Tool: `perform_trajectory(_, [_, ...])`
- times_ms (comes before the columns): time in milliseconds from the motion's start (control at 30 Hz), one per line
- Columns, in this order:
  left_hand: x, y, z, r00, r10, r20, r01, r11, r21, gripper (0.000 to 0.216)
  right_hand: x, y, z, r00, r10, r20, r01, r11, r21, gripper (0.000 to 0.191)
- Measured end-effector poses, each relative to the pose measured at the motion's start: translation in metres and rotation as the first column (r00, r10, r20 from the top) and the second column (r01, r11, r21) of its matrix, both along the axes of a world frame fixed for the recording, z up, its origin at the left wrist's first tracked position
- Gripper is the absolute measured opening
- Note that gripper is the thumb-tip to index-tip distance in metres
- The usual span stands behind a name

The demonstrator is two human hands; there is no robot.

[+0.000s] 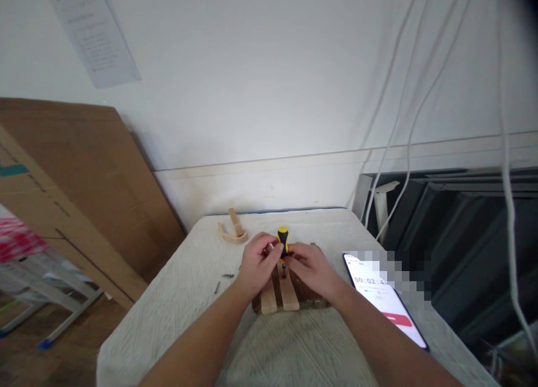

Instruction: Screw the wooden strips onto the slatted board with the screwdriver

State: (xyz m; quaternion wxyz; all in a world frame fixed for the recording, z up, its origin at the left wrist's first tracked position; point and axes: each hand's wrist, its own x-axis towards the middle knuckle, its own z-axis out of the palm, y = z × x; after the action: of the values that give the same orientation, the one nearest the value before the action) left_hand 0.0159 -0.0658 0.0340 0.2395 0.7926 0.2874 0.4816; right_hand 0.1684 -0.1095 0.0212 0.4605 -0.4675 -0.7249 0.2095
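Observation:
A short screwdriver (283, 238) with a black and yellow handle stands upright, tip down, over a light wooden slat (289, 294). My left hand (258, 262) is closed, its thumb and fingers against the left side of the handle. From the right, my right hand (313, 269) has its fingers closed at the lower part of the same handle. A second wooden slat (269, 299) lies beside the first, both on a darker brown wooden piece (309, 297) partly covered by my right hand. Whatever is directly under the screwdriver's tip is too small to make out.
Small screws (228, 275) lie left of my hands on the cloth-covered table (168, 320). Farther back sits a curved wooden piece (233, 237) with a strip. At right lies a phone (386, 303) showing a timer. White cables (414, 118) hang beside the table; cardboard (92, 191) leans left.

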Motion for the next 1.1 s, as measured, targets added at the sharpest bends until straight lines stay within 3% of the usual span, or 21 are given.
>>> perform_trajectory(167, [0.0006,-0.0023,0.0003,1.000,0.021,-0.011,-0.021,0.999,0.024,0.030,-0.0019,-0.0007,0.0000,0.996,-0.070,-0.051,0.066,0.995,-0.077,0.008])
perform_trajectory(333, [-0.0008,-0.0029,-0.0009,0.997,-0.066,-0.032,0.066,0.998,-0.014,0.026,-0.0018,-0.0004,0.0026,0.996,0.024,-0.080,-0.026,1.000,-0.015,0.015])
perform_trajectory(433, [-0.0013,-0.0012,-0.0025,0.996,-0.093,-0.003,0.092,0.996,-0.018,0.024,-0.0026,0.0011,0.0011,0.998,-0.008,-0.067,0.005,0.999,-0.036,0.013])
perform_trajectory(600, [0.0005,0.0022,-0.0029,0.999,-0.029,-0.026,0.028,0.999,-0.030,0.023,-0.0049,0.0022,-0.0032,0.992,-0.074,-0.098,0.066,0.994,-0.083,0.006])
perform_trajectory(700, [0.0003,0.0039,-0.0027,0.999,-0.021,-0.033,0.020,0.999,-0.033,0.020,-0.0043,0.0001,-0.0014,0.991,-0.034,-0.133,0.024,0.997,-0.073,0.010])
perform_trajectory(800, [-0.0010,0.0052,-0.0028,0.994,-0.095,-0.049,0.092,0.995,-0.049,0.020,-0.0021,-0.0002,0.0016,0.987,0.020,-0.158,-0.031,0.997,-0.071,0.013])
perform_trajectory(933, [-0.0017,0.0058,-0.0015,0.991,-0.135,-0.012,0.135,0.991,-0.010,0.024,-0.0002,0.0039,-0.0004,0.983,0.124,-0.137,-0.144,0.980,-0.141,0.016])
perform_trajectory(1033, [-0.0014,0.0045,0.0011,0.997,-0.081,-0.008,0.081,0.997,0.019,0.022,-0.0009,0.0057,-0.0031,0.988,0.029,-0.148,-0.057,0.982,-0.182,0.013])
perform_trajectory(1100, [-0.0012,0.0030,0.0028,0.999,-0.040,-0.003,0.040,0.999,0.019,0.019,-0.0015,0.0046,-0.0022,0.988,-0.039,-0.151,0.009,0.981,-0.194,0.021])
